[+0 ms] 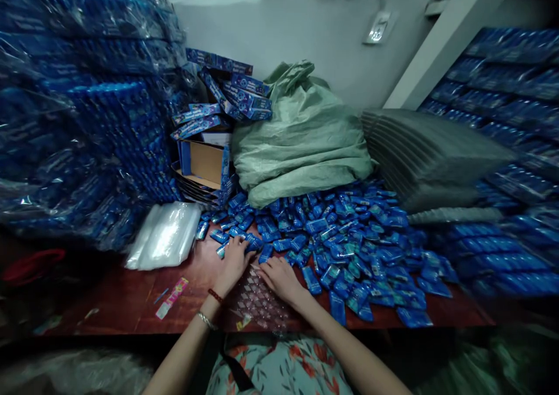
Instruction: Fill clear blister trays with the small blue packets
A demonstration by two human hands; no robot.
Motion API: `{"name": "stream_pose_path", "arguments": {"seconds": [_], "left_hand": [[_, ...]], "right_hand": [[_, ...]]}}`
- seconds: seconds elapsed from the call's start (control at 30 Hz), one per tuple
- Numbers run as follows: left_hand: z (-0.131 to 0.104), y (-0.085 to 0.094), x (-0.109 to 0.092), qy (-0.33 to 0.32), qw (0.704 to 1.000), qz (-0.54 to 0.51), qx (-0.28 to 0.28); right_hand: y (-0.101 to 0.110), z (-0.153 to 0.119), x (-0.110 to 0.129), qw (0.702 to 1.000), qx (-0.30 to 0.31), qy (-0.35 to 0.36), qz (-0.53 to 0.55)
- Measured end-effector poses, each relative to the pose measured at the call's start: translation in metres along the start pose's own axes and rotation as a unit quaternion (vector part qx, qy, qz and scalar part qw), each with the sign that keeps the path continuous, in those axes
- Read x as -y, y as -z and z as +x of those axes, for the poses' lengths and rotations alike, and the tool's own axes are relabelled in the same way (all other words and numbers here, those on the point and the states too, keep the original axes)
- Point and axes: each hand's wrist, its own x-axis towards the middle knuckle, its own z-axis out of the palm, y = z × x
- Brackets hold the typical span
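Observation:
My left hand [234,262] reaches over the red table, its fingers bent at the near edge of the small blue packets [282,244]. Whether it grips one of them is too blurred to tell. Just to its right, my right hand [279,275] rests at the top of a clear plastic tray with rows of hollows [259,304], which lies near the table's front edge. What its fingertips hold, if anything, is not clear. Loose blue packets spread in a large heap [362,249] beyond and to the right of both hands.
Clear plastic bags [168,236] lie left of my hands. Blue cardboard boxes [203,162] and a green sack [305,133] stand behind the heap. Wrapped blue goods [109,115] tower at left; grey foam sheets [432,150] and more blue stacks are at right.

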Motion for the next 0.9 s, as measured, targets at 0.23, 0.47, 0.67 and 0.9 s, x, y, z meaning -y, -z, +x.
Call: {"name": "stream_pose_path", "arguments": {"seconds": [0.23,0.47,0.67,0.9], "left_hand": [[-0.02,0.023,0.023,0.097,0.961,-0.259,0.003],[-0.061,0.032,0.008,0.219,0.76,-0.608,0.07],[-0.076,0.02,0.003,0.201,0.796,-0.571,-0.017],[-0.072,0.009,-0.005,0.125,0.916,-0.38,-0.037]], "right_hand": [[0.018,0.004,-0.028,0.998,0.035,0.046,-0.034],[0.017,0.034,-0.025,0.98,0.069,0.171,-0.078],[0.032,0.01,-0.038,0.947,-0.118,-0.053,0.293],[-0.009,-0.074,0.002,0.845,-0.127,-0.252,0.455]]}}
